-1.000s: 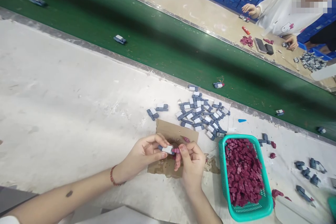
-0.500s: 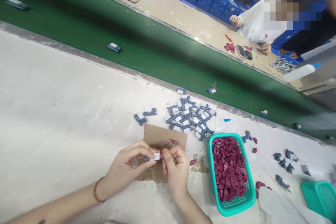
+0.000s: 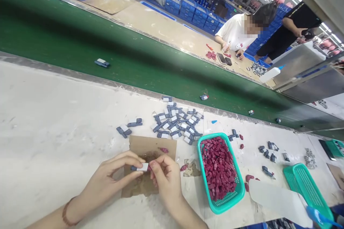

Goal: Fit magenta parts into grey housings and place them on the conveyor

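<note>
Between the thumb and fingers of my left hand (image 3: 109, 173) is a small blue-and-white plastic part (image 3: 142, 167), lying level with its white face up. My right hand (image 3: 168, 180) pinches a small dark red piece (image 3: 149, 167) against the right end of that part; the fingertips cover most of the piece. Both hands are over a stained cardboard sheet (image 3: 169, 146). One loose red piece (image 3: 163, 150) lies on the cardboard. Beyond it is a pile of blue-and-white parts (image 3: 174, 120). A green basket (image 3: 240, 196) full of red pieces stands right of my right hand.
A green conveyor belt (image 3: 150, 68) crosses behind the worktable, carrying scattered parts. Across it, a person in a white shirt (image 3: 233, 30) works at a bench. To the right are loose grey-blue parts (image 3: 267, 154), a white sheet (image 3: 276, 198) and another green basket (image 3: 309, 186).
My view has swung right, so the scene sits further left. Both hands keep the same hold on the part and the red piece. The person across has lowered a raised hand toward the bench.
</note>
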Tool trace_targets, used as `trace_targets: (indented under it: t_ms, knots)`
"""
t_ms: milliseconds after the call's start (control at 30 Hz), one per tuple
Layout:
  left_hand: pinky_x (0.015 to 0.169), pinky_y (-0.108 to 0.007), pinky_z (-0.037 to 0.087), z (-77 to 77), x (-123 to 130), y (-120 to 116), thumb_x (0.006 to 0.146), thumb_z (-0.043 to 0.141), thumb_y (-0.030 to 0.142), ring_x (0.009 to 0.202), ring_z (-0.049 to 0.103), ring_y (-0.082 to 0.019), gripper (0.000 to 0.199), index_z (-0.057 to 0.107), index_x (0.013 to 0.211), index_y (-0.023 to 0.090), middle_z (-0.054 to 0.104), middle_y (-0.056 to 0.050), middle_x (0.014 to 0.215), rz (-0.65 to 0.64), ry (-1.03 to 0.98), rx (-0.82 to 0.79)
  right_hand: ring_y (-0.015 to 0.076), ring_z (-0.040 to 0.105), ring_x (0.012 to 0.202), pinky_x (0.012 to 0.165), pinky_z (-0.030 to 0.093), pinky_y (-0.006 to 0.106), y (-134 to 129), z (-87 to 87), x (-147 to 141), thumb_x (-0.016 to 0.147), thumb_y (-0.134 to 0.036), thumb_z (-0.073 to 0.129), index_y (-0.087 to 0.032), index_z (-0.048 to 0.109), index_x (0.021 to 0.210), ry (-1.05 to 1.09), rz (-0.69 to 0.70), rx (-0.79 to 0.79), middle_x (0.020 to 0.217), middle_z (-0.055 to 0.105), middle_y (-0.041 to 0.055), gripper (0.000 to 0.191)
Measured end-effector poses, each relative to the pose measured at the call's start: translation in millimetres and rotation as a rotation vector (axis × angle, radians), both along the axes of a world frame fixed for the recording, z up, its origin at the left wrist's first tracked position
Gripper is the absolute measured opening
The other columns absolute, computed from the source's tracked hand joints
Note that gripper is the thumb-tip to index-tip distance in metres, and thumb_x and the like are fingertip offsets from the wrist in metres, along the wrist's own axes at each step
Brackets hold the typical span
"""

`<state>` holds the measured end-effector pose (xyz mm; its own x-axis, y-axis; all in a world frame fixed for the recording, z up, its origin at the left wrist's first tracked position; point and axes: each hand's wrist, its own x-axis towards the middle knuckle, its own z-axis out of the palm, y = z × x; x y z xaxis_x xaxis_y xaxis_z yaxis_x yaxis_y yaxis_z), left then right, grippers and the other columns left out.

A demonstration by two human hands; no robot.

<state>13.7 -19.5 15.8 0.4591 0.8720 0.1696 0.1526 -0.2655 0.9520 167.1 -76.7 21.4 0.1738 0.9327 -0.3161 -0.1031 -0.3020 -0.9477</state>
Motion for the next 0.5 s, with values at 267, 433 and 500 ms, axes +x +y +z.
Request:
trace_targets:
  t_ms: [267,433,500]
  knots:
    - [0.076,-0.032,0.057,20.5,-6,72,0.070,0.070,0.047,0.084,0.068,-0.025,0.026,0.069,0.080,0.024,0.073,-0.006,0.093,0.150,0.155,-0.121,0.0191,0.061,0.078,0.066,0.048,0.028,-34,32.3,82,0.092,-0.030,0.047,-0.020,0.067,0.090,-0.772,-0.070,0.134,0.087,0.065,0.0063,0.022]
    - [0.081,-0.039,0.055,10.0,16,154,0.067,0.064,0.048,0.082,0.067,-0.026,0.039,0.065,0.089,0.016,0.072,-0.012,0.100,0.253,0.256,-0.062,0.0260,0.062,0.090,0.077,0.051,0.039,-41,26.2,139,0.089,-0.022,0.047,-0.021,0.065,0.102,-1.144,-0.098,0.009,0.099,0.066,0.0095,0.022]
    - [0.087,-0.039,0.052,3.2,29,181,0.069,0.063,0.043,0.086,0.066,-0.026,0.036,0.065,0.090,0.014,0.072,-0.013,0.101,0.265,0.275,-0.006,0.0275,0.060,0.098,0.085,0.050,0.043,-34,22.5,147,0.088,-0.017,0.046,-0.020,0.063,0.106,-1.227,0.001,0.064,0.105,0.066,0.0097,0.025]
